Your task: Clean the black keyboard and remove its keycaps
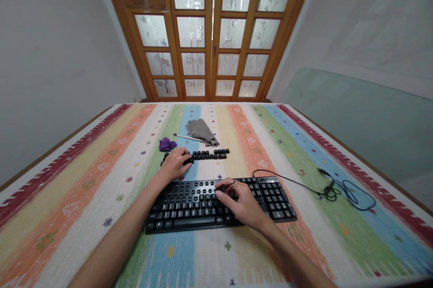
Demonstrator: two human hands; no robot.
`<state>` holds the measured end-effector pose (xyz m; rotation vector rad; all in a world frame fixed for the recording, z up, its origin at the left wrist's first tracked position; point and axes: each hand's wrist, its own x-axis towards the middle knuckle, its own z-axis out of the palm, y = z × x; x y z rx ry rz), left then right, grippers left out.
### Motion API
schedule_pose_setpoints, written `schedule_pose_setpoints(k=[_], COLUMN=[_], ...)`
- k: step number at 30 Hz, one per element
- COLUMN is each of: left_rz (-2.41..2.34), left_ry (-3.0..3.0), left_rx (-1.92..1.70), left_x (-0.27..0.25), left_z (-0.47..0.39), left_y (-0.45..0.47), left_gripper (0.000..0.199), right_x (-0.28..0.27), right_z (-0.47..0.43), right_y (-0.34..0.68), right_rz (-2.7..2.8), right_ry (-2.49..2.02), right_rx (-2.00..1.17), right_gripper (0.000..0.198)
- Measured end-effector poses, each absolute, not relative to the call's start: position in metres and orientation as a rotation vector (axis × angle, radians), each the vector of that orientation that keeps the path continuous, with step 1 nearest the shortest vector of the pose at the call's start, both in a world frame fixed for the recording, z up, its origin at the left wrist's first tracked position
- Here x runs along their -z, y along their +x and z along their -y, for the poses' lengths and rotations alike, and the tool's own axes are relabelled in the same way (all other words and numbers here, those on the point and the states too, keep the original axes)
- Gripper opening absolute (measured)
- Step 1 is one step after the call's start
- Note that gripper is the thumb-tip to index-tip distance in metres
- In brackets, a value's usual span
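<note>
A black computer keyboard (pixel 192 221) lies on the table, with bare key posts showing in its upper left rows and keycaps fitted in the lower rows and number pad. My right hand (pixel 241 200) is over its middle, thumb and index finger pinched on a small black keycap (pixel 222 187) at the upper rows. Beyond the keyboard, loose black keycaps (pixel 204 155) stand in rows. My left hand (pixel 174 164) reaches over the left end of these rows, its thumb and index finger closed around a keycap there; the palm hides several others.
Behind the loose keycaps lie a purple cloth (pixel 167 144), a grey cloth (pixel 202 131) and a thin brush-like stick (pixel 186 137). The keyboard's cable (pixel 333 189) coils at the right. A striped tablecloth (pixel 111 180) covers the table; glazed wooden doors (pixel 212 53) stand beyond.
</note>
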<state>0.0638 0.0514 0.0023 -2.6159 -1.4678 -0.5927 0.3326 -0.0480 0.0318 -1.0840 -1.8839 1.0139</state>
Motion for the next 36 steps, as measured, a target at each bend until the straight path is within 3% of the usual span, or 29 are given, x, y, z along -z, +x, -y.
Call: schedule_pose_setpoints(k=[21,36], left_rz=[1.508,1.507], left_ry=[-2.556,-2.524], left_rx=[0.637,0.660], left_x=[0.000,0.006], left_z=[-0.044,-0.045], left_y=[0.042,0.035], left_gripper=[0.026,0.020], right_x=[-0.039,-0.042], right_z=[0.047,0.052], right_y=[0.338,0.338], right_rz=[1.900,1.906], right_ry=[-1.099,-1.102], right_rx=[-1.005,-0.989], right_gripper=[0.022,0.020])
